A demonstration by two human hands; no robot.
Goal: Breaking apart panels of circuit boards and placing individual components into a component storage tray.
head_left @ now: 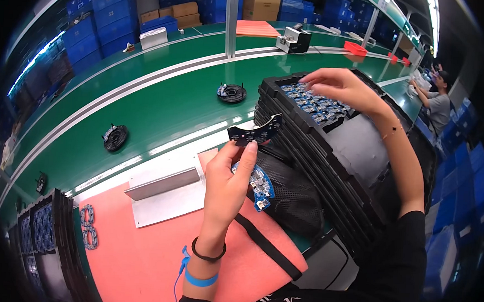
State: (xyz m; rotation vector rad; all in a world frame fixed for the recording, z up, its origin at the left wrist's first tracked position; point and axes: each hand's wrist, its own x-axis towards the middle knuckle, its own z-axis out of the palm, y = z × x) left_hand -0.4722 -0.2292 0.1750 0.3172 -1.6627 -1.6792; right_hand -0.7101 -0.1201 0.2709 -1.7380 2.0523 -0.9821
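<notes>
My left hand [227,175] pinches a black curved circuit board [254,133] between thumb and fingers, raised above the bench. Beside that hand is a blue curved circuit board [262,189], partly hidden behind the thumb. Whether it is also held or rests on the black mesh bag [294,192] I cannot tell. My right hand [344,88] hovers over the top black tray [280,98] of a tall stack, its fingers apart and nothing seen in them. Rows of blue circuit boards [315,104] fill part of that tray, near the fingertips.
A pink foam mat [154,261] carries a metal angle plate [163,184] and several boards [88,228] at its left. Black round parts [232,93] sit on the green conveyor [173,98]. More black trays [56,240] stand at lower left. Another person [436,101] sits far right.
</notes>
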